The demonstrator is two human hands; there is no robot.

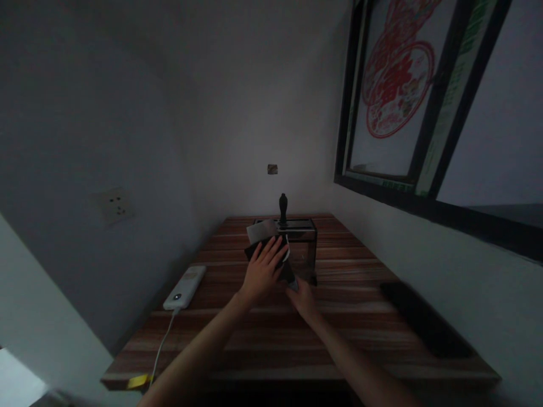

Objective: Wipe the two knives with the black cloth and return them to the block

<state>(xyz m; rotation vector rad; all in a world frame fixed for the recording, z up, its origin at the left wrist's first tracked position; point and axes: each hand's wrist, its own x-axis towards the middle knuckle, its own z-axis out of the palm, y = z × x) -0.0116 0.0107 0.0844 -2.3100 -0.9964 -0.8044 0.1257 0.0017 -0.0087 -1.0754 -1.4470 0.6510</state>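
My left hand lies with its fingers stretched and spread over a broad, dark, flat knife that looks like a cleaver. Its handle slants down to the right, and my right hand is closed round the greyish end. A pale rectangular piece shows just beyond the dark part; I cannot tell whether it is blade or paper. Behind my hands stands a knife holder with a dark frame and see-through sides. One black knife handle sticks upright from its top.
The striped wooden table meets walls at the back and sides. At left lies a white power bank with a white cable running over the front edge, near a yellow piece. A dark flat slab lies at right, below a framed window.
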